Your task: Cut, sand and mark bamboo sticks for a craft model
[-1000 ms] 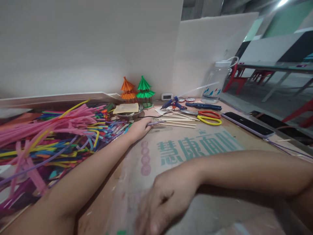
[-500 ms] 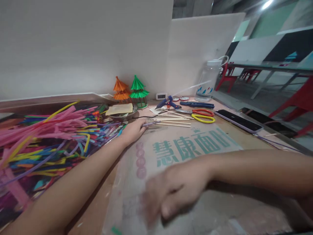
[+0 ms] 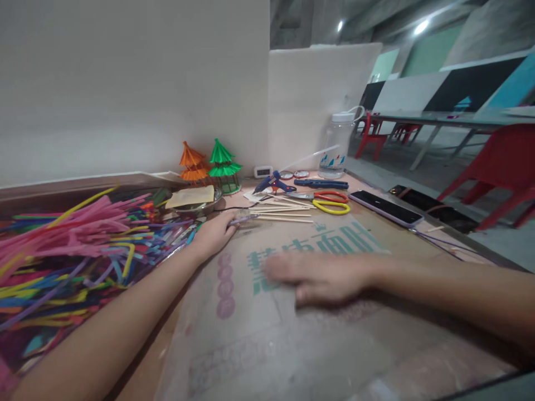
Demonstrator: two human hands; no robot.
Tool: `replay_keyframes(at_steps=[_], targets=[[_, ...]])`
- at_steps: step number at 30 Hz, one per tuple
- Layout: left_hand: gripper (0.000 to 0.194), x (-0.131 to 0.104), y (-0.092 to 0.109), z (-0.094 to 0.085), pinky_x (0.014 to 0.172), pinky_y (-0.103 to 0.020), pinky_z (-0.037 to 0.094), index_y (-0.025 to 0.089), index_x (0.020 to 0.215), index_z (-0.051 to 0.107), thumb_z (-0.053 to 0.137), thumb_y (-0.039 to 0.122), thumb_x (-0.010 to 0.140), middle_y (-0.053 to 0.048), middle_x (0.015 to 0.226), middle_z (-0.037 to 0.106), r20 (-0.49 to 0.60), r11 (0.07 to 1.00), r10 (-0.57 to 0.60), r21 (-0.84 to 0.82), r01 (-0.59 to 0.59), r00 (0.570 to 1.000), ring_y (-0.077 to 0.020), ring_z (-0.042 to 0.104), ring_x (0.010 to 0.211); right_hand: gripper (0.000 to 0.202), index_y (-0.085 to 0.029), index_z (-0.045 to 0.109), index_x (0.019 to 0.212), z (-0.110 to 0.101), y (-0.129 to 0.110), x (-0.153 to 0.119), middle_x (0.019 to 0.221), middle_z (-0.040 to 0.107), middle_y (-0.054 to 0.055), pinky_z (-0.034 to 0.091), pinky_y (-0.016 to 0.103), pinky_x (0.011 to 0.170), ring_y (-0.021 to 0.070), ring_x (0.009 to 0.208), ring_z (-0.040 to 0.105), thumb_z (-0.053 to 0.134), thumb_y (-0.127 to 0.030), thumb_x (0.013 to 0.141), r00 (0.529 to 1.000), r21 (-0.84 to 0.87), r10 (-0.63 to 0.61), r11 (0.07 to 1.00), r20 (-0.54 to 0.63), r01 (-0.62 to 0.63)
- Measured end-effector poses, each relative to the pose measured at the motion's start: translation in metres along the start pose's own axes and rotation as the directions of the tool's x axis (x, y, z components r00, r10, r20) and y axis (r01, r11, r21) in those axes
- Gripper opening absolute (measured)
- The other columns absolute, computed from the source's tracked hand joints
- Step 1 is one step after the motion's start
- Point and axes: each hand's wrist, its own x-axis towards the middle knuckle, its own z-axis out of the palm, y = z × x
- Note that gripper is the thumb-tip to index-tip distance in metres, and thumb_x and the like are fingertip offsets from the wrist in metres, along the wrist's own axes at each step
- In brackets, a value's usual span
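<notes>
My left hand (image 3: pixel 214 235) is closed around a slim purplish-grey tool (image 3: pixel 239 219), whose exact kind I cannot make out. Its tip points towards the thin wooden sticks (image 3: pixel 288 214) at the back of the work surface. My right hand (image 3: pixel 320 278), somewhat blurred, is stretched out flat with nothing visible in it. Beneath it lies a cardboard sheet (image 3: pixel 234 345) with green printed characters and pink round marks; whether the palm touches the sheet I cannot tell.
Colourful pipe cleaners (image 3: pixel 79 245) heap up on the left. Behind are a bowl (image 3: pixel 200 207), orange (image 3: pixel 193 161) and green (image 3: pixel 224 167) pagoda models, a glue gun (image 3: pixel 271 182) and scissors (image 3: pixel 330 201). A phone (image 3: pixel 384 207) and bottle (image 3: pixel 335 145) stand right.
My right hand has moved up and away from me across the cardboard. My left hand keeps hold of the purplish tool. The view has shifted slightly to the right.
</notes>
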Motion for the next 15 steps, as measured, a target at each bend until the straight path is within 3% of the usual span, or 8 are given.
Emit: replay_keyframes(at_steps=[1, 2, 5, 7, 8, 10, 12, 15], targets=[[0.03, 0.0, 0.0, 0.0, 0.082, -0.032, 0.05, 0.022, 0.108, 0.063, 0.039, 0.038, 0.098, -0.007, 0.111, 0.071, 0.004, 1.0, 0.002, -0.001, -0.002, 1.0, -0.0258, 0.067, 0.1, 0.052, -0.018, 0.059, 0.139, -0.001, 0.0, -0.001, 0.146, 0.057, 0.011, 0.036, 0.037, 0.117, 0.0231, 0.143, 0.044, 0.053, -0.049, 0.098, 0.989, 0.055, -0.084, 0.995, 0.119, 0.078], [0.03, 0.0, 0.0, 0.0, 0.082, -0.032, 0.05, 0.022, 0.108, 0.062, 0.039, 0.039, 0.098, -0.007, 0.111, 0.071, 0.006, 1.0, 0.003, -0.001, -0.003, 1.0, -0.0254, 0.067, 0.101, 0.048, -0.02, 0.063, 0.136, -0.001, 0.001, -0.001, 0.142, 0.061, 0.009, 0.037, 0.035, 0.116, 0.0216, 0.141, 0.046, 0.048, -0.049, 0.1, 0.989, 0.098, -0.096, 0.992, 0.117, 0.085], [0.03, 0.0, -0.001, 0.001, 0.082, -0.032, 0.049, 0.023, 0.109, 0.061, 0.038, 0.039, 0.098, -0.007, 0.112, 0.071, 0.001, 1.0, -0.005, 0.0, 0.005, 1.0, -0.0256, 0.066, 0.102, 0.057, -0.015, 0.063, 0.135, -0.002, 0.005, 0.001, 0.146, 0.057, 0.014, 0.029, 0.042, 0.12, 0.0236, 0.142, 0.045, 0.036, -0.053, 0.103, 0.975, 0.116, 0.055, 0.993, -0.214, -0.03], [0.03, 0.0, -0.001, 0.0, 0.081, -0.033, 0.05, 0.022, 0.108, 0.061, 0.039, 0.039, 0.098, -0.008, 0.111, 0.071, 0.005, 1.0, -0.009, -0.002, 0.009, 1.0, -0.0264, 0.067, 0.1, 0.067, -0.011, 0.065, 0.131, 0.001, 0.004, 0.004, 0.148, 0.052, 0.02, 0.022, 0.048, 0.122, 0.0299, 0.145, 0.039, 0.05, -0.065, 0.093, 0.956, 0.2, 0.119, 0.978, -0.268, -0.065], [0.03, 0.0, 0.0, 0.0, 0.081, -0.033, 0.05, 0.022, 0.108, 0.061, 0.039, 0.038, 0.097, -0.008, 0.11, 0.071, 0.009, 1.0, -0.008, -0.005, 0.008, 1.0, -0.0267, 0.067, 0.1, 0.067, -0.012, 0.067, 0.127, 0.004, 0.001, 0.005, 0.145, 0.056, 0.02, 0.023, 0.048, 0.122, 0.0298, 0.144, 0.041, 0.052, -0.066, 0.092, 0.985, 0.323, 0.092, 0.945, -0.144, -0.041], [0.03, 0.0, 0.0, 0.0, 0.082, -0.034, 0.05, 0.022, 0.109, 0.061, 0.039, 0.038, 0.097, -0.008, 0.111, 0.071, 0.014, 1.0, -0.004, -0.015, 0.005, 1.0, -0.0274, 0.067, 0.101, 0.064, -0.015, 0.069, 0.121, 0.011, -0.009, 0.007, 0.132, 0.067, 0.017, 0.036, 0.046, 0.116, 0.027, 0.134, 0.055, 0.038, -0.065, 0.098, 0.986, 0.698, -0.058, 0.712, 0.156, -0.069], [0.03, 0.0, 0.001, 0.0, 0.084, -0.035, 0.05, 0.022, 0.11, 0.061, 0.039, 0.037, 0.097, -0.009, 0.113, 0.07, 0.006, 1.0, -0.008, -0.03, 0.008, 1.0, -0.0284, 0.066, 0.103, 0.071, -0.013, 0.067, 0.121, 0.013, -0.02, 0.011, 0.123, 0.071, 0.018, 0.045, 0.05, 0.107, 0.0291, 0.118, 0.067, 0.03, -0.069, 0.097, 0.996, 0.951, 0.023, 0.295, 0.085, -0.088], [0.029, -0.001, 0.001, 0.001, 0.089, -0.037, 0.049, 0.022, 0.111, 0.062, 0.041, 0.035, 0.095, -0.009, 0.114, 0.07, -0.007, 0.997, -0.015, -0.074, 0.015, 1.0, -0.0284, 0.065, 0.104, 0.063, -0.016, 0.065, 0.124, 0.002, -0.028, 0.018, 0.136, 0.064, 0.016, 0.043, 0.046, 0.111, 0.0259, 0.125, 0.062, 0.029, -0.061, 0.1, 0.974, 0.998, 0.217, 0.043, -0.064, 0.056]])
